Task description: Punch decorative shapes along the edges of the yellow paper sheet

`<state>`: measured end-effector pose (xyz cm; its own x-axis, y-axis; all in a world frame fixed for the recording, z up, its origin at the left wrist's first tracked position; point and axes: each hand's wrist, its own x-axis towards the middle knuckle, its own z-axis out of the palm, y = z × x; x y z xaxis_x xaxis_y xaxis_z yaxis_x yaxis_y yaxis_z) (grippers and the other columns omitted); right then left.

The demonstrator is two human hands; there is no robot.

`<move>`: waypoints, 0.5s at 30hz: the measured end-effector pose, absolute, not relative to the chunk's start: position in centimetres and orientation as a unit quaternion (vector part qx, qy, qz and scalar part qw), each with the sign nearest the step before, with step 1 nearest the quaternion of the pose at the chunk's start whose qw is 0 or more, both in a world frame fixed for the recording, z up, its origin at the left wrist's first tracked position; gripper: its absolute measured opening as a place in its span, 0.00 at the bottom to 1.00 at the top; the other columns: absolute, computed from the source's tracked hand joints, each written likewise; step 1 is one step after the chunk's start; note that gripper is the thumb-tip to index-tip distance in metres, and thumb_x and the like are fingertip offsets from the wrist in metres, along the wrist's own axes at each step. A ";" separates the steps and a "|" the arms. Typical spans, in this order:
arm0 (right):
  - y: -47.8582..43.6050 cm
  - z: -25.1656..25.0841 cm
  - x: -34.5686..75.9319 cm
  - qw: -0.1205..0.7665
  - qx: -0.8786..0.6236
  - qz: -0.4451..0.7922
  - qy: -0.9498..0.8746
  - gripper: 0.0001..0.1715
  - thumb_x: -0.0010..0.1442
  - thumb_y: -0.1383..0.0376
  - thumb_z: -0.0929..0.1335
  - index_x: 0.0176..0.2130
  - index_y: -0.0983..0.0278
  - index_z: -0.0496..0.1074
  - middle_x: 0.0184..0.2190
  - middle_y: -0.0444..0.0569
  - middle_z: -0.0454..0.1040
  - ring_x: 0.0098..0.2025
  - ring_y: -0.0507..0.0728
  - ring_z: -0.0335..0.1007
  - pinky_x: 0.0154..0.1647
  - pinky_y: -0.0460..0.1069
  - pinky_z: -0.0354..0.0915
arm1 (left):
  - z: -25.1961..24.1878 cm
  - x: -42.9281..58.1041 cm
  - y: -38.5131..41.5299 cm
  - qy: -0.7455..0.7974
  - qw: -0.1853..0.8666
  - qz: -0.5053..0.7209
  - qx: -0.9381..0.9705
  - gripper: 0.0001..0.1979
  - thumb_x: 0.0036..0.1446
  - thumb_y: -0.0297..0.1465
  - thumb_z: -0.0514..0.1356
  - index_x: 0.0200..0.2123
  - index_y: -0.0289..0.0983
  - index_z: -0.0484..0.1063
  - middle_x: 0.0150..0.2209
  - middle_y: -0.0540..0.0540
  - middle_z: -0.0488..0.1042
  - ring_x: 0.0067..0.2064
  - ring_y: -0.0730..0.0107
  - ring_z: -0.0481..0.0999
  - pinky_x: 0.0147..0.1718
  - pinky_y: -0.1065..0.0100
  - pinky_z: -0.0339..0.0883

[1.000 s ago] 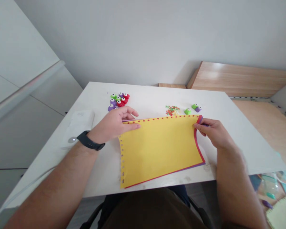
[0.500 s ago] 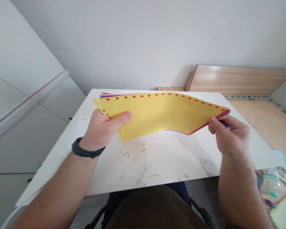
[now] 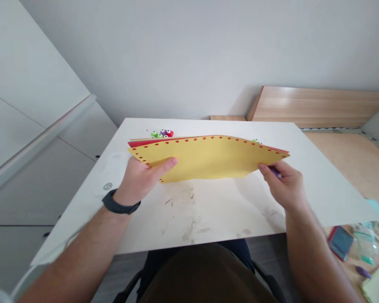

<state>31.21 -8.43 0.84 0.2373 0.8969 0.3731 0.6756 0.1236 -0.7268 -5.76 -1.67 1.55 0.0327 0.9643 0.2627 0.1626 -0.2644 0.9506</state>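
Note:
A stack of coloured paper sheets spans the space between my two hands, above the white table. The front sheet is yellow, with star-shaped holes punched along its edges and red showing through them. My left hand pinches the left end, thumb on the yellow face. At the lower right corner, my right hand grips the sheets between thumb and fingers. A small purple object is also tucked in that hand; its kind is mostly hidden. The stack bows slightly, its edges fanned at the left.
Green, purple and red pieces with googly eyes sit behind the paper at the table's back left. A clear round disc lies by my left wrist. At the lower right are a clear plastic bottle and a blue, red-edged item.
Both hands have lowered the paper stack, and the right hand has come inward to the left. The googly-eyed pieces behind it now show above its top edge.

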 end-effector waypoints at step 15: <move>-9.1 1.1 31.1 0.457 -0.611 0.180 -0.621 0.12 0.67 0.55 0.72 0.36 0.60 0.78 0.28 0.46 0.74 0.29 0.54 0.65 0.29 0.50 0.60 | 1.1 -6.6 -3.2 0.481 0.368 0.529 0.594 0.21 0.55 0.40 0.75 0.52 0.44 0.82 0.56 0.46 0.83 0.57 0.50 0.82 0.57 0.51 0.80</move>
<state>31.06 -9.10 1.12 0.1634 0.9232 0.3479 0.5945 0.1893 -0.7815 -6.63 -3.24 1.10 -0.0230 0.9611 0.2754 0.1824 -0.2668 0.9463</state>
